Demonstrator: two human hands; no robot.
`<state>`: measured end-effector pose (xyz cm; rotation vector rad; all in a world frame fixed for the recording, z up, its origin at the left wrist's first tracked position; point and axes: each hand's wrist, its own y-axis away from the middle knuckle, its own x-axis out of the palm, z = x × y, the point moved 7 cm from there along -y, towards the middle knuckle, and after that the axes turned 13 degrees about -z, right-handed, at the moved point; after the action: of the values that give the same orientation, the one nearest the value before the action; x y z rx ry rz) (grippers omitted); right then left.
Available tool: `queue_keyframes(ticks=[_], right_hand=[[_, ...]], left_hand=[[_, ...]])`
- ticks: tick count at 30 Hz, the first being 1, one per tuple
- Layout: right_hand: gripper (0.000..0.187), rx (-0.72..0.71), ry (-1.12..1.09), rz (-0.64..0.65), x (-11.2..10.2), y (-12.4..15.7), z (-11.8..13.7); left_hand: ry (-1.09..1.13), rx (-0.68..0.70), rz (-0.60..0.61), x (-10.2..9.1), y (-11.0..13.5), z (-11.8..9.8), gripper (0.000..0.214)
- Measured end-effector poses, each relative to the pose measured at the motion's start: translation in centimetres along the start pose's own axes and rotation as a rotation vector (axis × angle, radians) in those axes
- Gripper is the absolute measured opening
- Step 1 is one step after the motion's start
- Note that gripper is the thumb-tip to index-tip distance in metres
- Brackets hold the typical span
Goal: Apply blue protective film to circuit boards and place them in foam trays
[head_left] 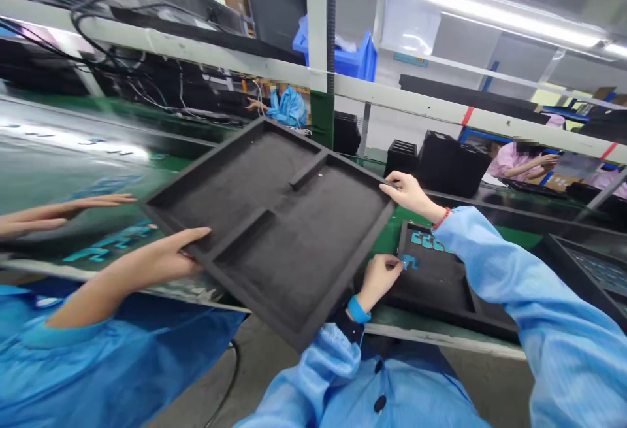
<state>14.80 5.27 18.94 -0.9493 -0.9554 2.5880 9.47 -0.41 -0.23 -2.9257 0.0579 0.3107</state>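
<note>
My right hand (414, 194), with a red bracelet at the wrist, grips the far right corner of a black foam tray (304, 219) held tilted in the air. Two dividers jut into that tray, and no parts show in it. A co-worker's hand (169, 258) holds its left edge. Low at the centre, my left hand (381, 281), wearing a blue wristband, pinches a small blue flex-circuit-like piece (410, 262). That piece is over a second black tray (435, 294) on the bench, where several similar blue pieces (425, 240) lie in a row, partly hidden by my right sleeve.
At the left, the co-worker's other hand (98, 202) hovers over the bench near more blue pieces (110, 242). Another tray of parts (597, 271) stands at the far right. Black boxes (450, 163) and a white shelf post (319, 23) rise behind the bench.
</note>
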Motion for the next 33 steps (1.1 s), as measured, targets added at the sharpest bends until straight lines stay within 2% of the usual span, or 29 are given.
queue_keyframes(ticks=[3, 5, 8, 9, 11, 14, 16, 19, 21, 23, 26, 28, 30, 33], right_hand=[[0.022, -0.073, -0.073, 0.081, 2.9, -1.0, 2.2], [0.027, -0.178, -0.146, 0.125, 2.7, -1.0, 3.7], [0.021, -0.265, -0.154, 0.056, -1.0, 0.8, 3.5], [0.021, -0.23, -0.129, 0.01, -2.6, 1.9, 2.5], [0.023, -0.043, -0.112, -0.045, -4.9, 4.9, -0.8], [0.031, 0.354, -0.285, 0.027, -5.1, 10.0, -5.8], [0.034, 0.527, -0.433, 0.034, -4.3, 12.2, -7.5], [0.027, 0.57, -0.509, -0.053, -4.1, 12.8, -8.0], [0.022, 0.52, -0.453, -0.102, -4.7, 12.7, -7.9], [0.017, 0.415, -0.297, -0.17, -5.8, 12.9, -8.1], [0.008, 0.148, 0.032, -0.329, -8.0, 13.7, -8.5], [0.009, 0.034, 0.166, -0.418, -8.8, 14.6, -9.4], [0.008, 0.056, 0.203, -0.467, -9.0, 15.3, -10.8], [0.008, 0.154, 0.206, -0.477, -8.7, 15.9, -12.4]], left_hand=[[0.003, -0.067, 0.001, -1.5, -0.9, 0.6, 0.022], [0.034, -0.106, -0.02, -3.4, -1.3, 0.5, 0.02], [0.121, -0.153, -0.07, -6.5, -1.8, -0.4, 0.02], [0.156, -0.165, -0.09, -7.4, -1.9, -0.9, 0.022], [0.224, -0.185, -0.129, -8.5, -2.0, -1.9, 0.03], [0.27, -0.23, -0.135, -8.3, -1.9, -3.3, 0.043], [0.258, -0.256, -0.104, -7.3, -1.7, -3.9, 0.044], [0.196, -0.255, -0.04, -6.1, -1.4, -4.5, 0.039], [0.136, -0.229, 0.015, -5.8, -1.4, -4.8, 0.035], [0.046, -0.195, 0.093, -6.0, -2.1, -5.2, 0.032], [-0.34, -0.058, 0.165, -6.7, -5.9, -5.4, 0.031], [-0.547, -0.014, 0.099, -7.0, -10.6, -4.8, 0.029], [-0.65, -0.042, 0.003, -6.5, -16.0, -3.1, 0.03], [-0.789, -0.113, -0.077, -4.3, -22.8, 0.7, 0.035]])
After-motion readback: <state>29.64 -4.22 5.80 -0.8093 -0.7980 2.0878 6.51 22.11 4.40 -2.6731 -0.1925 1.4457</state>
